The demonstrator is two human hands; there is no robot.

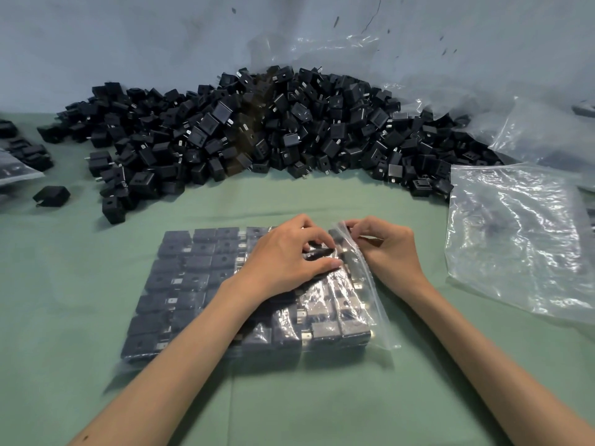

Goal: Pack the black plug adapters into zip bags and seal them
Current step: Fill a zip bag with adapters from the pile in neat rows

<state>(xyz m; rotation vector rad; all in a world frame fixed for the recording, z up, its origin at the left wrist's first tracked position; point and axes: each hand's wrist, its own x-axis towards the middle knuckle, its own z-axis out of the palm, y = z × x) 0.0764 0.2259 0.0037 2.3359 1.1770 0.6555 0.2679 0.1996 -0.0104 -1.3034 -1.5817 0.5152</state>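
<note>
1. Your left hand (286, 255) lies on top of the clear plastic zip bag (376, 317). Its fingers are bent and the thumb is drawn in, closing on the film over the adapters at the mouth end.
2. Your right hand (389, 249) pinches the bag's raised mouth edge at its far right corner between thumb and fingertips.
3. The bag lies flat on the green cloth-covered table (289, 397) directly before you, with its mouth to the right.
4. The black square plug adapters packed in rows (180, 278) fill the bag. Whether the zip strip is closed cannot be told.
5. A large heap of loose black plug adapters (257, 133) sits beyond the bag, against the grey wall (128, 43).
6. A pile of empty clear plastic bags (515, 239) lies to the right, apart from the packed bag.
7. One stray black adapter (51, 196) lies alone at the left, near filled bags (16, 165) at the edge.
</note>
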